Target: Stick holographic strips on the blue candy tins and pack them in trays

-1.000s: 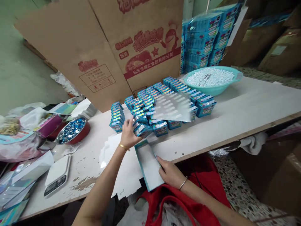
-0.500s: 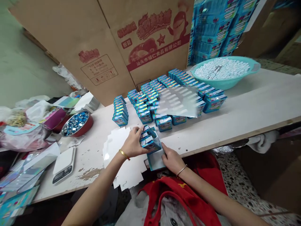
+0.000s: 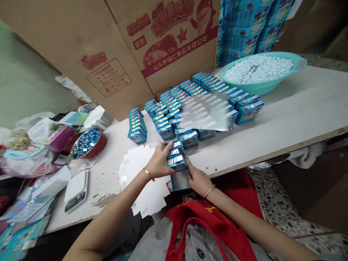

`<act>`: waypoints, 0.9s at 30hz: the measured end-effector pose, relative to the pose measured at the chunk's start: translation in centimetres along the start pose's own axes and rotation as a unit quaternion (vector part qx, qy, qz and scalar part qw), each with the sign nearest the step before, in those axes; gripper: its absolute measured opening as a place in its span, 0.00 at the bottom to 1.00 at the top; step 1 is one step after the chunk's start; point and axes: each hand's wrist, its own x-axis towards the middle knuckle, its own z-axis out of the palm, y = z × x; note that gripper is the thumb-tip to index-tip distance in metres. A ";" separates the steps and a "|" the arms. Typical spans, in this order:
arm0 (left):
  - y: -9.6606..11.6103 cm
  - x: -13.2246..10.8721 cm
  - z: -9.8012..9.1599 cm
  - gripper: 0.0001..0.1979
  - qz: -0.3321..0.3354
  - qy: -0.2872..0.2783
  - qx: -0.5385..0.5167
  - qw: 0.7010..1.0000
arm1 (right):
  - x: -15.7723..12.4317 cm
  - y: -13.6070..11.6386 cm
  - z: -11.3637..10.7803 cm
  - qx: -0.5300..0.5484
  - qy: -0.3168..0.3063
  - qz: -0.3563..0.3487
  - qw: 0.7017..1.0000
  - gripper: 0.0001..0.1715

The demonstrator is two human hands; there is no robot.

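Observation:
My left hand (image 3: 160, 162), a gold bangle at its wrist, grips a short row of small blue boxes (image 3: 176, 160) between thumb and fingers. They stand in the far part of a shallow open carton (image 3: 180, 182), whose near part shows a bare pale inside. On the carton's right side rests my right hand (image 3: 199, 179), fingers closed along the wall with the index finger stretched forward. Under and left of my left hand lies a spread stack of white card sheets (image 3: 145, 192).
Rows of blue boxes (image 3: 165, 132) fill the table's middle, partly under a clear plastic sheet (image 3: 203, 112). Behind stands a large cardboard carton (image 3: 119, 47). A turquoise basin (image 3: 261, 87) holds white pieces. At left are a red bowl (image 3: 99, 146) and a white scale (image 3: 77, 186).
My left hand has lowered the small boxes into the far part of the open carton, and they now sit more level. My right hand stays at its side. The view has shifted slightly.

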 end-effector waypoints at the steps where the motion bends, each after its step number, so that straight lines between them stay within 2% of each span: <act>1: -0.1 0.0 0.0 0.54 0.013 -0.001 -0.002 1.000 | 0.0 -0.1 -0.1 -0.004 -0.005 -0.005 1.000 0.45; 5: -0.3 0.0 0.0 0.54 0.051 -0.013 -0.018 0.998 | 0.2 -0.1 -0.2 -0.020 -0.021 -0.028 0.999 0.43; 10: -1.1 0.3 0.6 0.54 0.043 -0.009 -0.026 0.999 | 0.4 0.0 -0.1 -0.030 -0.014 0.002 0.999 0.47; 14: -2.4 0.8 1.1 0.55 0.065 -0.053 -0.010 0.996 | 0.5 -0.2 -0.5 -0.042 -0.035 0.002 0.998 0.46; 17: -2.2 1.2 1.4 0.56 0.030 -0.081 0.055 0.995 | 0.5 -0.3 -0.8 -0.042 -0.043 -0.011 0.998 0.45; 21: -0.3 1.7 2.1 0.58 -0.022 -0.092 0.157 0.983 | 0.6 -0.5 -0.7 -0.042 -0.040 -0.002 0.998 0.45; 24: 0.6 2.4 2.9 0.55 -0.035 -0.078 0.187 0.979 | 0.7 -0.3 -0.4 -0.048 -0.037 -0.005 0.998 0.45; 27: 0.6 3.1 3.6 0.55 -0.077 -0.045 0.203 0.975 | 0.9 0.1 -0.2 -0.048 -0.019 -0.023 0.998 0.45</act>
